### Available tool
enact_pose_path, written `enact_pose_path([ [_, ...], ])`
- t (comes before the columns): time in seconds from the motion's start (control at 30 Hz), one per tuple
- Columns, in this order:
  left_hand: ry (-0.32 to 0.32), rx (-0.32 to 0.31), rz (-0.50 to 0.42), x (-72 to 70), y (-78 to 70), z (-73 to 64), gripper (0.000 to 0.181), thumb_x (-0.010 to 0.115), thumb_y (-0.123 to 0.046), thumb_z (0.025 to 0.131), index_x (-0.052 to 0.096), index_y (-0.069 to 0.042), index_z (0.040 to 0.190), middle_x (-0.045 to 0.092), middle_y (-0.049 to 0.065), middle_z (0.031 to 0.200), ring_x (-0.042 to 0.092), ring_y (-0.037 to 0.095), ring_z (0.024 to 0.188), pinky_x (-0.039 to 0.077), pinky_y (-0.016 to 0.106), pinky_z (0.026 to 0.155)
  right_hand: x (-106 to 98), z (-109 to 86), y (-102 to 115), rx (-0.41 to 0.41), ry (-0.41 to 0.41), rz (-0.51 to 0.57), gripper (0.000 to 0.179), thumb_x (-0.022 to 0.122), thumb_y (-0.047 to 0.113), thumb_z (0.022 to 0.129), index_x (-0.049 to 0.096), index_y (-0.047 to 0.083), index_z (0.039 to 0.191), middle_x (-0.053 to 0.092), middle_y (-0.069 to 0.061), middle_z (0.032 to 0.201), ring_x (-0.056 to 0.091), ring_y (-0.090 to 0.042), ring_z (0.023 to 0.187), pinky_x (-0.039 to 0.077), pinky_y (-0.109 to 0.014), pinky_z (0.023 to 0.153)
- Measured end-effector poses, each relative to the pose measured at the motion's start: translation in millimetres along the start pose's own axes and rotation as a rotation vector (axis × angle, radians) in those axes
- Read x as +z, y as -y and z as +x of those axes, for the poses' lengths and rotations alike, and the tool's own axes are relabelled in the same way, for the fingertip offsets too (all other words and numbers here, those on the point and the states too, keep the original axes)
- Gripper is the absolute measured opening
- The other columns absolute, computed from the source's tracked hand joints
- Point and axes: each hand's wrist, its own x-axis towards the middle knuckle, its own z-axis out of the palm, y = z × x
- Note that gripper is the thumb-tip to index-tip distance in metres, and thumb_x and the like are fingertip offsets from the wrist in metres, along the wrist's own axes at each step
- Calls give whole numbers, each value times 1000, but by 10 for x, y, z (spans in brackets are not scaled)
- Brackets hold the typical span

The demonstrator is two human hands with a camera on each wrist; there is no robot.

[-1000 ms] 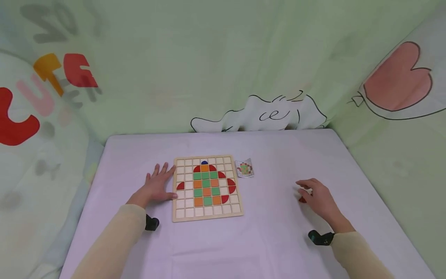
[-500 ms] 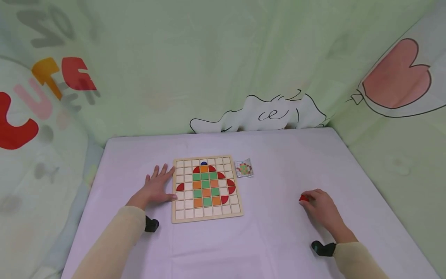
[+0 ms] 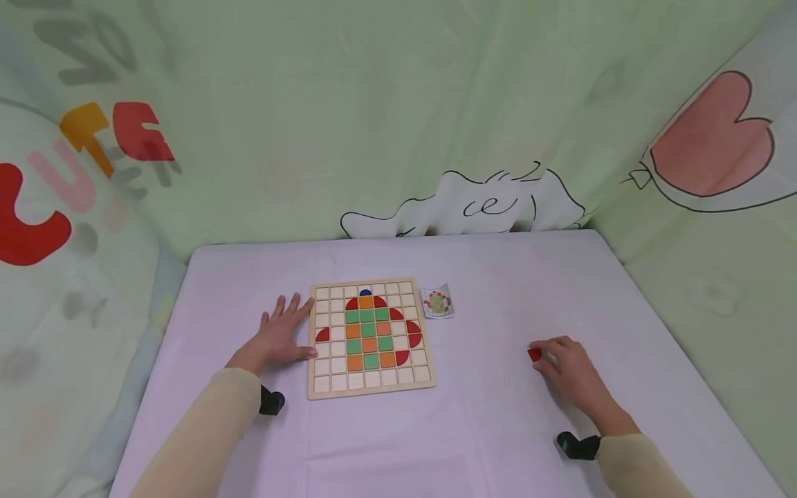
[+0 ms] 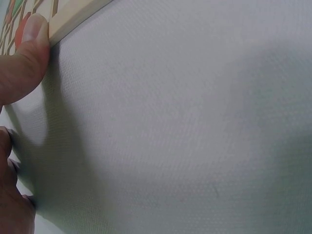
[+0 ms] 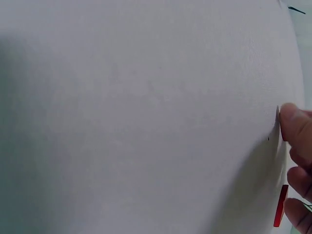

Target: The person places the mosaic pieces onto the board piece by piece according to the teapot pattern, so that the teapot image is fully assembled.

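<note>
A wooden grid board [image 3: 371, 382] lies on the table, bearing orange and green squares, red quarter-round pieces and a small blue half-round piece [image 3: 365, 292]. My left hand [image 3: 278, 335] is spread at the board's left edge. Its thumb [image 4: 31, 46] rests on the wooden rim in the left wrist view. Away to the right of the board, my right hand [image 3: 573, 370] pinches a red tile [image 3: 534, 355] between thumb and fingertips, low over the cloth. In the right wrist view, a red tile [image 5: 281, 205] stands edge-on beside a fingertip, and the hand is partly cut off.
A small pattern card [image 3: 438, 301] with a coloured picture lies against the board's upper right side. Pale cloth [image 3: 486, 429] covers the table. Printed curtains [image 3: 299, 124] hang behind the table and at both sides.
My right hand has closed its fingers on the red tile, which was partly hidden beneath it, and the tile now shows at the fingertips. My left hand and the board stay in place.
</note>
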Motion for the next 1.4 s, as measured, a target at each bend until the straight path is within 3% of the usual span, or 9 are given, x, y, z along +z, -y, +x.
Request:
enact_pose_path([
  [0.27,2,0,1,-24,-10,-12,107,84,-35,83,19,-8,164,5,26,170,-5,51,156,3,73,122,19,10,60,100,-36,-16,39,79,13,88,67,-7,119,60,-30,117,54,-48,109,50,-63,93],
  [0.5,2,-5,2,-46,-16,-30,106,83,-34,84,19,-8,164,4,25,171,-5,51,156,3,73,122,65,52,186,104,-41,35,36,78,11,88,68,-7,118,62,-28,116,55,-46,111,50,-62,95],
  [0.9,-9,-3,-5,-3,-12,-7,106,84,-34,84,19,-9,164,5,25,171,-5,50,157,3,73,122,130,306,713,-12,13,130,38,79,14,89,70,1,124,65,-20,122,56,-41,118,52,-60,100],
  [1.4,-7,-16,-13,3,-10,4,107,85,-34,83,19,-10,164,4,23,171,-6,48,157,1,71,123,444,680,1590,-136,57,210,38,82,14,86,72,3,121,62,-16,132,55,-36,128,54,-52,104],
])
